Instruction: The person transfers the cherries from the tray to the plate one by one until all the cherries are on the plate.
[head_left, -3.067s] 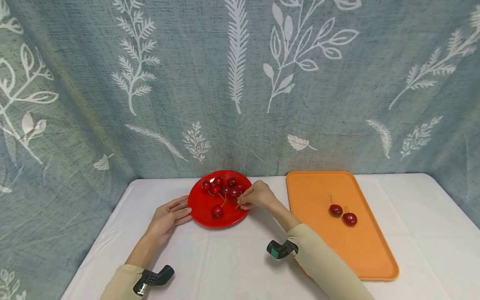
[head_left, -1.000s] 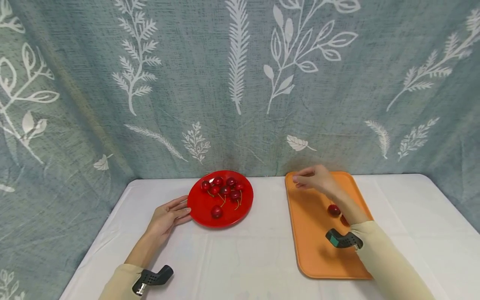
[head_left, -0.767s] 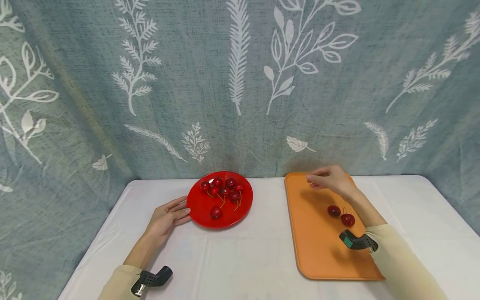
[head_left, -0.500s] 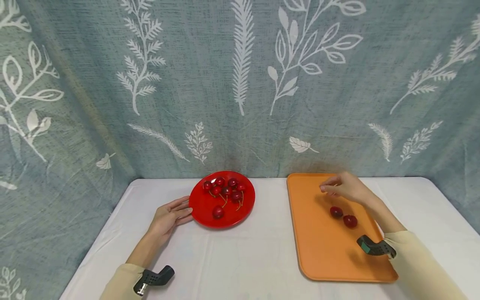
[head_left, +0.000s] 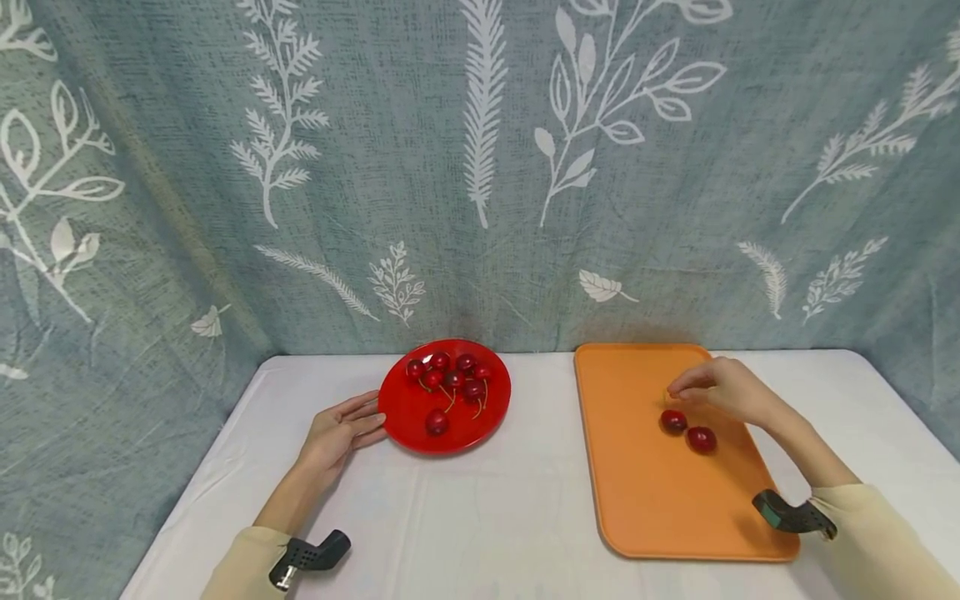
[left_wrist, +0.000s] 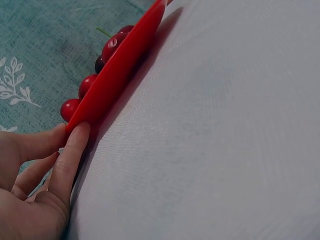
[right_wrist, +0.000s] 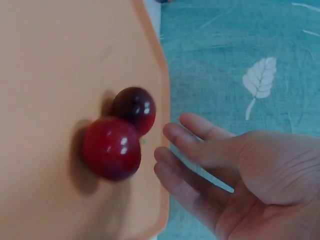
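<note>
On the left of the table is a red plate (head_left: 408, 421) with several dark red cherries (head_left: 437, 422) bunched mostly toward its back. My left hand (head_left: 333, 437) pinches the plate's left rim; the left wrist view has the thumb and a fingertip (left_wrist: 79, 132) against its edge. Two cherries (head_left: 701, 439) lie close together on the orange tray (head_left: 637, 500). Over the tray, my right hand (head_left: 731, 390) hovers with fingertips just behind the nearer-left cherry (head_left: 673, 422), by its stem. In the right wrist view, thumb and fingers (right_wrist: 182, 187) stand apart, holding nothing.
A white cloth (head_left: 517, 500) covers the table under plate and tray. Behind rises a green-blue curtain (head_left: 420, 167) with white leaf patterns. A black wrist camera (head_left: 795, 515) sits on the right sleeve, another wrist camera (head_left: 309, 560) on the left.
My right hand has left a cherry stem on the red plate and moved right, over the tray, then lower toward the two cherries. My left hand stays at the plate.
</note>
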